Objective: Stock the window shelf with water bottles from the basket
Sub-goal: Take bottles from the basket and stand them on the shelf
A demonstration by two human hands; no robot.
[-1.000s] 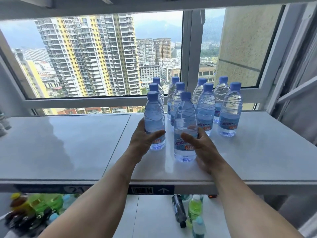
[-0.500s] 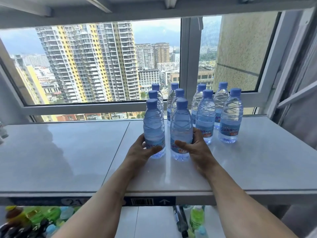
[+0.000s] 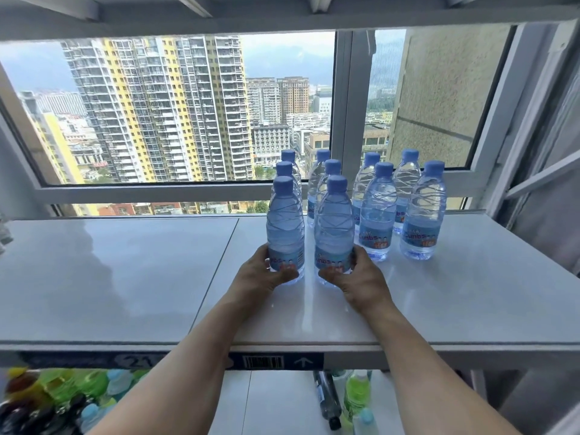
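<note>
While both arms reach over the white glossy window shelf [image 3: 125, 277], I see my left hand [image 3: 262, 274] curled round the base of the front-left clear plastic water bottle with a blue cap [image 3: 285, 227], and my right hand [image 3: 356, 279] curled round the base of the front-middle clear blue-capped bottle [image 3: 334, 227]; each grip is clamped on its bottle. Both bottles stand upright on the shelf, just beside each other. Behind and to their right stand seven more blue-capped water bottles [image 3: 422, 215], upright in rows near the window frame [image 3: 342, 98]. Under the shelf, at lower left, lies a blurred heap of coloured bottles [image 3: 47, 400], possibly in the basket, though I cannot make out its rim.
</note>
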